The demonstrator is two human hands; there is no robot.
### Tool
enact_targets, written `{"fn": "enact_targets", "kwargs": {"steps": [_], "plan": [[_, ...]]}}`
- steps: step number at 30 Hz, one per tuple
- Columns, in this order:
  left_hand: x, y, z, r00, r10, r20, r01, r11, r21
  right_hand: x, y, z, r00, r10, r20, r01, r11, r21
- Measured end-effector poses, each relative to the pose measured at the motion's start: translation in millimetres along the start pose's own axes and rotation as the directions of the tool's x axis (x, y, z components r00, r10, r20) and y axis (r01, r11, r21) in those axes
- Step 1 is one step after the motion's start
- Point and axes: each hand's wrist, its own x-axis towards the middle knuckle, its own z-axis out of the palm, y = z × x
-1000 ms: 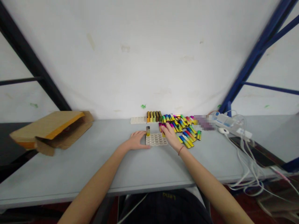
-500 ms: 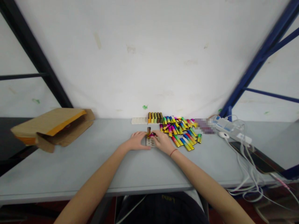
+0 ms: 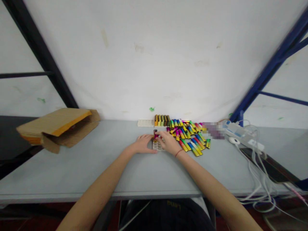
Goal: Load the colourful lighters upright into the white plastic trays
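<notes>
A small white slotted tray (image 3: 157,147) lies on the grey table (image 3: 101,166), mostly hidden under my hands. My left hand (image 3: 142,144) rests flat against the tray's left side, fingers spread. My right hand (image 3: 168,142) lies over the tray and pinches a magenta lighter (image 3: 156,136) at the tray's far left corner, beside another lighter standing upright there. A heap of rainbow-coloured lighters (image 3: 190,136) lies just right of my right hand.
A second white tray (image 3: 145,123) holding a row of upright lighters (image 3: 162,120) stands against the wall. An open cardboard box (image 3: 57,126) lies at the left. A power strip (image 3: 240,132) with white cables sits at the right, near a blue frame post.
My right hand left the lighter heap with a magenta lighter and carried it left across the tray to its far left corner. My left hand stayed by the tray.
</notes>
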Motion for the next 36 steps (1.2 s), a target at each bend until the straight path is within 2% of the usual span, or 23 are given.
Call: {"fn": "enact_targets", "kwargs": {"steps": [4, 6, 9, 11, 15, 18, 24, 30, 36], "plan": [[-1.4, 2.8, -2.7, 0.999, -0.031, 0.021, 0.031, 0.999, 0.018, -3.1, -3.8, -0.7, 0.998, -0.04, -0.053, 0.034, 0.994, -0.104], [-3.9, 1.6, -5.8, 0.996, -0.075, 0.041, 0.074, 0.997, 0.034, -4.2, -5.1, -5.3, 0.997, -0.023, -0.078, 0.008, 0.982, -0.189], [-10.0, -6.6, -13.5, 0.986, -0.137, 0.097, 0.132, 0.99, 0.051, -3.4, 1.0, -12.5, 0.986, 0.108, -0.124, -0.142, 0.939, -0.313], [-14.4, -15.3, -19.5, 0.984, -0.134, 0.122, 0.13, 0.991, 0.042, -1.7, 10.0, -13.8, 0.965, 0.226, -0.131, -0.261, 0.877, -0.403], [-19.4, -30.6, -27.5, 0.989, -0.083, 0.124, 0.084, 0.997, -0.001, 0.1, 26.6, -8.4, 0.938, 0.338, -0.073, -0.322, 0.778, -0.54], [-19.5, -35.5, -27.9, 0.99, -0.068, 0.12, 0.07, 0.997, -0.015, -2.3, 29.5, -5.6, 0.94, 0.337, -0.047, -0.305, 0.773, -0.556], [-18.4, -35.6, -26.5, 0.99, -0.062, 0.127, 0.064, 0.998, -0.011, -8.6, 20.6, -11.3, 0.958, 0.287, 0.017, -0.237, 0.821, -0.52], [-18.8, -33.5, -28.8, 0.988, -0.066, 0.141, 0.066, 0.998, 0.012, -3.8, 17.3, -14.5, 0.933, 0.347, 0.093, -0.251, 0.814, -0.524], [-19.4, -32.6, -28.8, 0.987, -0.065, 0.149, 0.065, 0.998, 0.007, 3.6, 20.7, -11.0, 0.903, 0.42, 0.092, -0.321, 0.802, -0.504]]}}
